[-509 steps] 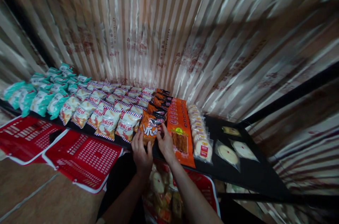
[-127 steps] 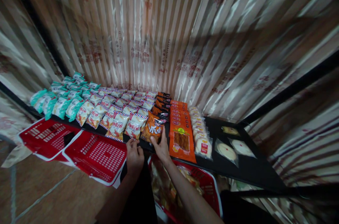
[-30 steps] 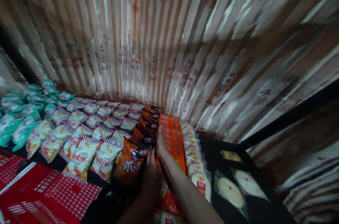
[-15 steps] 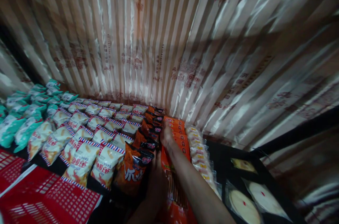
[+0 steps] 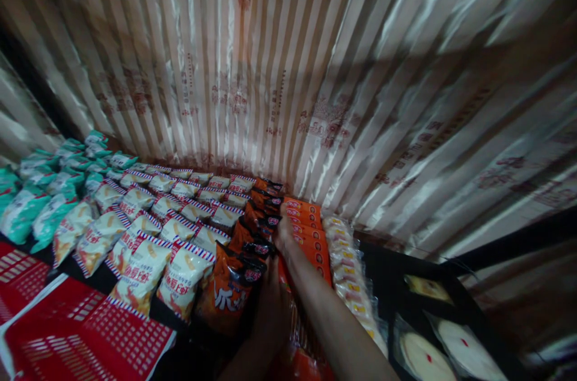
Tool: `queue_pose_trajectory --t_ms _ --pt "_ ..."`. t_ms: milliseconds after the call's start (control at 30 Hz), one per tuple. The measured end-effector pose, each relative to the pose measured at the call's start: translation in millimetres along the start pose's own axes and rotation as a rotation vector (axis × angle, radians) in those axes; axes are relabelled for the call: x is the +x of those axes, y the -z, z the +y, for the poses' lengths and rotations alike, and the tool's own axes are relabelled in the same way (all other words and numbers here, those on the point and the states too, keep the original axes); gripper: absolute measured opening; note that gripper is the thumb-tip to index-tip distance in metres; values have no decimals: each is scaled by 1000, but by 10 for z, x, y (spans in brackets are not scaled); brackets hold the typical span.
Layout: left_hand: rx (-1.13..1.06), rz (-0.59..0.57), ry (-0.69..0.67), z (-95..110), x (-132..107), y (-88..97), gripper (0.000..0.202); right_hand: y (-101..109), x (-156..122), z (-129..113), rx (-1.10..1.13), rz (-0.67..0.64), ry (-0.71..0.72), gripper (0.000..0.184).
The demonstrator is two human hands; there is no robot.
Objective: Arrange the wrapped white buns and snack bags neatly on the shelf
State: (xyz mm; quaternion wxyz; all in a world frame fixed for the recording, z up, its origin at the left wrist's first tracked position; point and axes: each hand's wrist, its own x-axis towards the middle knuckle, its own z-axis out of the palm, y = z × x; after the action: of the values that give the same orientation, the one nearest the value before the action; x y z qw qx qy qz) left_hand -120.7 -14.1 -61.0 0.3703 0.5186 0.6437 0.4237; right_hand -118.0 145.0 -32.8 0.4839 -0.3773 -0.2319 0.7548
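A row of orange-and-black snack bags (image 5: 231,292) stands on the dark shelf, running back towards the wall. My right hand (image 5: 283,235) reaches in along the right side of this row, against the bags near its middle. Lower and in shadow, my left hand (image 5: 269,288) is beside the front bags. The fingers of both hands are mostly hidden or too dark to make out. Under my right forearm lie flat orange packs (image 5: 313,243) with brown sticks showing through clear film.
White snack bags with striped edges (image 5: 146,270) fill rows to the left, with teal bags (image 5: 54,216) beyond. Red perforated baskets (image 5: 90,327) are at the lower left. Small clear-wrapped packs (image 5: 347,267) and round flat packs (image 5: 426,357) lie right. A foil-like striped sheet (image 5: 252,68) hangs behind.
The view has shifted slightly, so the shelf's right side appears a little farther right. Both hands stay beside the orange-and-black bags, with hardly any movement.
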Motion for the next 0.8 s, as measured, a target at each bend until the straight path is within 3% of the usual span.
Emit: queue_pose_trajectory --t_ms 200,433,800 --pt "-16 14 4 -7 16 12 57 -23 -64 -22 -15 17 149 44" --pt "1 86 -52 -145 17 -53 52 78 -467 -143 -79 188 371 22" --pt "14 102 -120 -197 -55 49 51 278 -851 231 -289 194 206 29"
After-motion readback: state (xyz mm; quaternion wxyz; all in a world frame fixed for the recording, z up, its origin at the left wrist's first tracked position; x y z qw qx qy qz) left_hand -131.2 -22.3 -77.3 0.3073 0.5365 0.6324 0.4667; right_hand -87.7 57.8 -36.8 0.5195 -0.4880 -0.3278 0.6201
